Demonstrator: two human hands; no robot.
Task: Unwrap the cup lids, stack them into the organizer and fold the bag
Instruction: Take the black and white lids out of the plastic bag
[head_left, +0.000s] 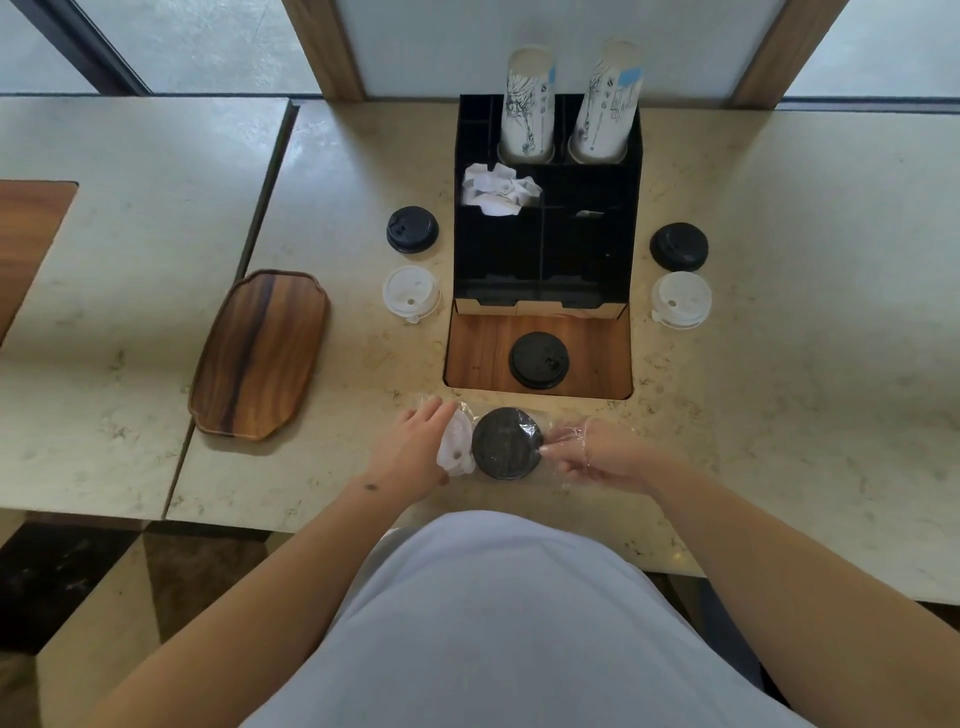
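Both hands worked at the near edge of the surface (779, 260), on a clear bag (524, 415) lying crosswise in front of the person. Left hand (415, 447) gripped the bag's left end, fingers curled over a white lid (457, 447) still inside the film; likely it pinned the bag so the other end could be opened. Right hand (597, 452) pinched the crumpled film at the right end, fingertips just beside a black lid (506, 442) that lay flat inside the bag, touching the white one. Judged: unwrapping in progress, nothing yet pulled from this bag.

Beyond, a black lid (538, 360) sat on the wooden inset before the organizer (545, 260). Two lids, black (412, 229) and white (411, 292), lay left of the organizer; another black (679, 246) and white (681, 300) pair lay right, perhaps sorted by colour for stacking. Front compartments looked unfilled; dark interior, hard to tell. Two cup stacks (527, 104) stood upright in the rear slots, crumpled paper (498, 192) in a left compartment. A wooden tray (260, 353) lay well to the left.
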